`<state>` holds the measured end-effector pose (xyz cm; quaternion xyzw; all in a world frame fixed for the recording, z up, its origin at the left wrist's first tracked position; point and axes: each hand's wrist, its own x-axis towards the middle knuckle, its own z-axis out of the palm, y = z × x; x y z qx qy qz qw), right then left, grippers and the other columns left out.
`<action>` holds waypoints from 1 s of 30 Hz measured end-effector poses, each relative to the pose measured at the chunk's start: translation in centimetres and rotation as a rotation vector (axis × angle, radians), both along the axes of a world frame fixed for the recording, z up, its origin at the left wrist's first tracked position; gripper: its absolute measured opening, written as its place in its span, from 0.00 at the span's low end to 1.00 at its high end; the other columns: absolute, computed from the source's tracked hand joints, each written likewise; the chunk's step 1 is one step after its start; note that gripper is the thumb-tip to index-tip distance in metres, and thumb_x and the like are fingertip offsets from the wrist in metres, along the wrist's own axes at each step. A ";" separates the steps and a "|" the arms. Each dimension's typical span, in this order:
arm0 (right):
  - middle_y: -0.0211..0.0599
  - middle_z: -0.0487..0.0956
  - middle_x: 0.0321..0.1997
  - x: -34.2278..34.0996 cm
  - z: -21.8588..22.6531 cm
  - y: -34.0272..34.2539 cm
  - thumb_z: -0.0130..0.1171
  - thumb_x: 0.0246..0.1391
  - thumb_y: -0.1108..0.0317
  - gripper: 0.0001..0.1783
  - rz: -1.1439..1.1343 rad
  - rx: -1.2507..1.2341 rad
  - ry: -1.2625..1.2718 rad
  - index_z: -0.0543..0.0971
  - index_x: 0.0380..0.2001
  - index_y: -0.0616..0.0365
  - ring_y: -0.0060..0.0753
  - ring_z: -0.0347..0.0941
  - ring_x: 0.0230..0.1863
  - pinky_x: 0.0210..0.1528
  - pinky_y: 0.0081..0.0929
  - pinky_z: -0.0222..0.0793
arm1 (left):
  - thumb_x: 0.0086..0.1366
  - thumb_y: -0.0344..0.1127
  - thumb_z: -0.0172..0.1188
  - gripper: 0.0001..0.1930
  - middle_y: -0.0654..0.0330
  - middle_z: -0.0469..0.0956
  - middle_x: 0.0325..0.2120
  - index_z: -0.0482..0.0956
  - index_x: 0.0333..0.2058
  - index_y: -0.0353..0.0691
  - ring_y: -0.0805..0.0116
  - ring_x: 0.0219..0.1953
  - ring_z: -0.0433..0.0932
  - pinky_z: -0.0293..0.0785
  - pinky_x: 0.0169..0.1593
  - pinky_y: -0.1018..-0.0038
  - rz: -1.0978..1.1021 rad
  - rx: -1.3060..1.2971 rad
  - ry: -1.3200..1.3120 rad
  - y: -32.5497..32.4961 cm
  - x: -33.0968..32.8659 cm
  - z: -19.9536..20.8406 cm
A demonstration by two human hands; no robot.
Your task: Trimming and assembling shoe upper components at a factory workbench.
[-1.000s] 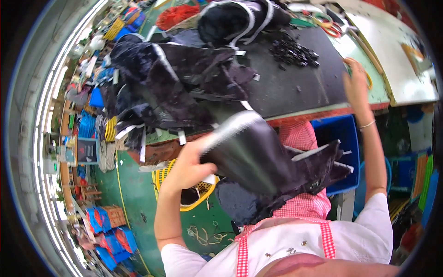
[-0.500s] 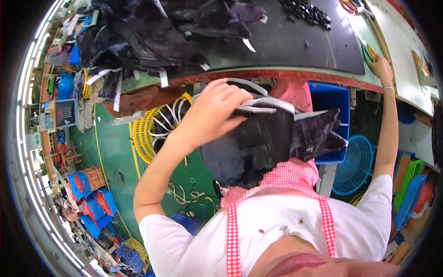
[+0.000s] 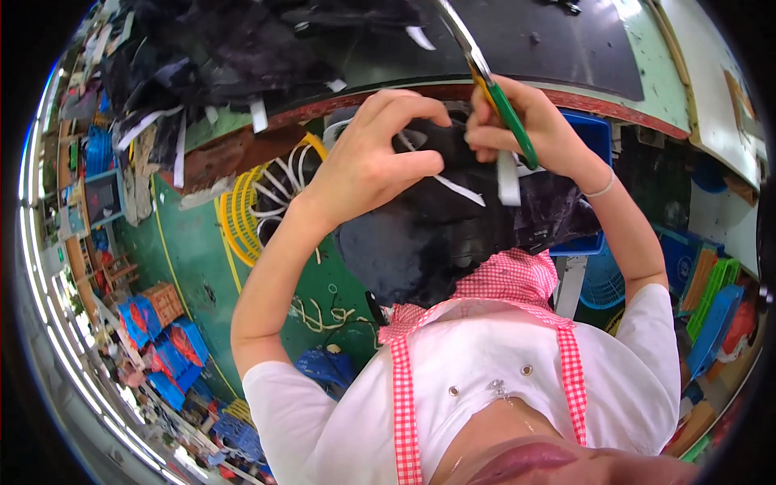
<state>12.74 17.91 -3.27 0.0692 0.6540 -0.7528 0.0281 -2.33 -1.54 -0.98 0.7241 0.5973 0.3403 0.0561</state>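
Note:
My left hand [image 3: 384, 153] is curled over a black padded piece [image 3: 428, 230] on my lap, thumb and forefinger bent around part of its upper edge. A narrow white strip [image 3: 461, 190] runs out from beside the thumb. Just to the right, my right hand [image 3: 529, 129] is closed around scissors [image 3: 503, 109] with green and yellow handles, their blades pointing up over the table edge. Below that hand a wider white strip [image 3: 508, 182] hangs down; where it is fastened is hidden. A dark plush part [image 3: 554, 202] lies at the right of the piece.
A pile of dark plush pieces [image 3: 234, 56] with white strips covers the table's left. The table has a red front edge [image 3: 630, 121]. Below stand a yellow basket [image 3: 236, 218], a blue bin [image 3: 594, 137] and a blue round basket [image 3: 602, 279]. Cords [image 3: 319, 315] lie on the green floor.
My right hand has come from the far right of the table to beside my left hand, bringing the scissors. My left hand stays over the black piece, its fingers more bent.

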 end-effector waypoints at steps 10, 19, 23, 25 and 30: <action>0.29 0.74 0.47 2.1 -4.6 0.0 0.69 0.44 0.81 0.39 -0.145 0.401 0.014 0.66 0.60 0.61 0.20 0.68 0.41 0.47 0.20 0.68 | 0.49 0.33 0.62 0.05 0.66 0.76 0.33 0.77 0.26 0.49 0.58 0.46 0.73 0.69 0.51 0.63 -0.041 0.299 0.136 0.2 -0.1 -3.1; 0.30 0.71 0.42 1.2 -3.9 -0.2 0.68 0.45 0.82 0.22 -0.163 0.473 0.175 0.68 0.41 0.59 0.21 0.65 0.37 0.45 0.19 0.63 | 0.52 0.33 0.62 0.04 0.69 0.76 0.31 0.75 0.25 0.48 0.63 0.45 0.74 0.67 0.54 0.62 0.039 0.313 0.160 -0.3 -0.1 -3.9; 0.28 0.71 0.39 1.3 -4.1 0.6 0.68 0.43 0.82 0.22 -0.038 0.383 0.140 0.67 0.38 0.57 0.22 0.65 0.37 0.46 0.20 0.63 | 0.53 0.35 0.64 0.06 0.68 0.76 0.30 0.74 0.25 0.47 0.62 0.45 0.75 0.67 0.54 0.62 0.015 0.311 0.081 0.2 -0.5 -4.4; 0.28 0.71 0.38 1.3 -3.9 0.2 0.68 0.42 0.83 0.23 -0.019 0.440 0.118 0.68 0.39 0.58 0.22 0.65 0.37 0.46 0.19 0.63 | 0.53 0.36 0.64 0.07 0.67 0.76 0.29 0.73 0.25 0.46 0.62 0.44 0.75 0.66 0.53 0.62 0.001 0.287 0.061 0.2 -0.6 -4.4; 0.27 0.71 0.37 2.3 -4.9 -0.7 0.68 0.42 0.85 0.24 -0.070 0.429 0.004 0.69 0.40 0.59 0.23 0.70 0.38 0.45 0.19 0.66 | 0.55 0.37 0.64 0.06 0.64 0.76 0.28 0.75 0.28 0.47 0.60 0.40 0.73 0.63 0.54 0.61 0.202 0.035 -0.137 0.8 1.0 -5.2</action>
